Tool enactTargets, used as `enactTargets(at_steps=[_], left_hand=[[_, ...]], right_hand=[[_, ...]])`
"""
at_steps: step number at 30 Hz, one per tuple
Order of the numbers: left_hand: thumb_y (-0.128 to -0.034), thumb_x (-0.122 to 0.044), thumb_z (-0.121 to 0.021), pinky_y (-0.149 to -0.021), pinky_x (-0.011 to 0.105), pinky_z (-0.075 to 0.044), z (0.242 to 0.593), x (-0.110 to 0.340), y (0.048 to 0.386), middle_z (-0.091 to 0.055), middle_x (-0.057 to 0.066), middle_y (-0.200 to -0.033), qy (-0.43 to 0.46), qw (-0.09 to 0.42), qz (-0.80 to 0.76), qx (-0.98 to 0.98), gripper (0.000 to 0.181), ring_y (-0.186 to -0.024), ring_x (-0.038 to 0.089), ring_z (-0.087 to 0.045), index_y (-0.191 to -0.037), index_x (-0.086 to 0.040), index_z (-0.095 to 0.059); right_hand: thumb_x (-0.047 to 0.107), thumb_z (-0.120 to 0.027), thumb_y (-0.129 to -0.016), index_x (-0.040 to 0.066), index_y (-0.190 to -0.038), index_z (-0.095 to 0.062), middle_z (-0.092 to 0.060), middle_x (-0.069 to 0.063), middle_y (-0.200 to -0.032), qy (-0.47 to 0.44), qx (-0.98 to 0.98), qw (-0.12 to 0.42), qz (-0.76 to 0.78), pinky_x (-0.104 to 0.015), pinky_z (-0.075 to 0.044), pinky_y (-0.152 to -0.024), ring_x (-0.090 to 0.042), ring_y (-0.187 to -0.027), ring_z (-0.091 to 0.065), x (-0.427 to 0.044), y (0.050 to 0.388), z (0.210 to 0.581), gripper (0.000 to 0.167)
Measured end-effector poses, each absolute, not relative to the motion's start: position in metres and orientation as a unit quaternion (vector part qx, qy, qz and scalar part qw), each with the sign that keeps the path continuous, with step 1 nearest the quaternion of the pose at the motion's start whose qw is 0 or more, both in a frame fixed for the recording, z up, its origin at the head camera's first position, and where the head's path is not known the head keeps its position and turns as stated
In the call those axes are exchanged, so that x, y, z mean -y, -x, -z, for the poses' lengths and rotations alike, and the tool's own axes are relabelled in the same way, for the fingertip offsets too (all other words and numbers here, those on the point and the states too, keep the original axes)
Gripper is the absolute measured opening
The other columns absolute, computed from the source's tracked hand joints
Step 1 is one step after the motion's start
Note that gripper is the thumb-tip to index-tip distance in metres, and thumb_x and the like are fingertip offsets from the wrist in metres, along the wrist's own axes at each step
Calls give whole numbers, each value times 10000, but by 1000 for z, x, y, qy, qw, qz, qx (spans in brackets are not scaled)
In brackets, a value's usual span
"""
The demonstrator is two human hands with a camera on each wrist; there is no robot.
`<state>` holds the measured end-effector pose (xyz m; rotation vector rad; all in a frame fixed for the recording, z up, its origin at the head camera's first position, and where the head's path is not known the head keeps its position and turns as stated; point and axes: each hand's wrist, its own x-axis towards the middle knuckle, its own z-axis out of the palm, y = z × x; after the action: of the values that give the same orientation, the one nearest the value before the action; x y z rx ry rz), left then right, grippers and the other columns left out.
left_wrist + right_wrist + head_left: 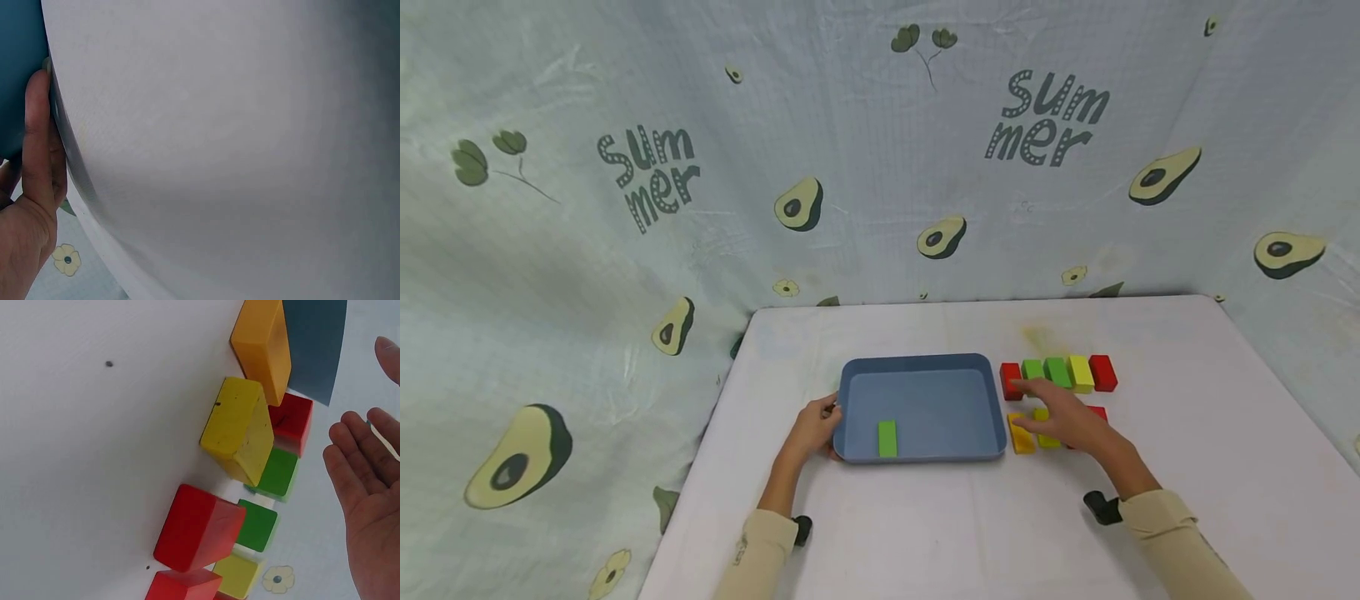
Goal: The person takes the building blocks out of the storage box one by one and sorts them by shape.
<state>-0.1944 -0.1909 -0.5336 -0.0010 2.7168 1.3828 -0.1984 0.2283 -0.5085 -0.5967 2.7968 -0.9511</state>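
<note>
A blue-grey tray (925, 408) lies on the table with one green block (887, 438) near its front edge. At the tray's left rim my left hand (814, 427) grips the side, thumb over the edge; the left wrist view shows fingers (37, 137) along the tray wall. My right hand (1071, 417) hovers over the blocks right of the tray, fingers spread and holding nothing. Below and around it are an orange block (1021, 435), a yellow block (234, 428) and red blocks (200, 531), partly covered by the hand in the head view.
Behind the right hand runs a back row: a red block (1011, 382), two green blocks (1057, 372), a yellow block (1081, 374) and another red block (1103, 373). The white-covered table (910, 533) meets a patterned cloth (865, 150) behind.
</note>
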Motion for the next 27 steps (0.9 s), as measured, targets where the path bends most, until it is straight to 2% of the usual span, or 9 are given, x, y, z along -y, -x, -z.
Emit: enactTargets(at_steps=[3,5,11,18,27], left_hand=[[-921,-110,-498,-605,324,-518,533,191,193,-600,109,-966,-6,50,-459,-887,455,-799,209,-591,-1359,11,-479],[-919,-113,-499,-648,315,-510,533,190,192,-601,105,-963,-9,49,-456,-889,455,-804,205,-585,-1353,19,-482],[-924,-108,-500,-658,322,-520,532,191,193,-610,106,-983,-7,47,-460,-886,448,-837,209,-597,-1357,10,-483],[-918,-118,-501,-757,364,-492,531,191,193,-623,94,-973,-2,42,-446,-894,446,-816,188,-590,-1349,-3,-499],[-919,-116,-503,-738,355,-491,530,190,193,-618,91,-967,-4,39,-444,-895,444,-790,173,-580,-1349,-8,-502]], right_hand=[[310,-710,-835,40,-1357,-468,-515,-161,-1267,203,-923,63,321,-516,-437,-878,-347,-1135,-476,-225,199,508,636],[322,-713,-831,53,-1352,-475,-524,-147,-1257,206,-920,62,328,-507,-442,-876,-335,-1129,-481,-223,199,508,632],[289,-715,-835,69,-1374,-456,-524,-122,-1269,223,-910,67,344,-477,-445,-887,-305,-1143,-488,-215,204,511,638],[216,-726,-827,13,-1367,-456,-502,-157,-1305,245,-905,60,343,-465,-462,-867,-333,-1128,-519,-200,207,508,637],[195,-732,-821,5,-1375,-440,-483,-152,-1327,260,-902,69,339,-455,-445,-895,-330,-1184,-478,-182,205,500,654]])
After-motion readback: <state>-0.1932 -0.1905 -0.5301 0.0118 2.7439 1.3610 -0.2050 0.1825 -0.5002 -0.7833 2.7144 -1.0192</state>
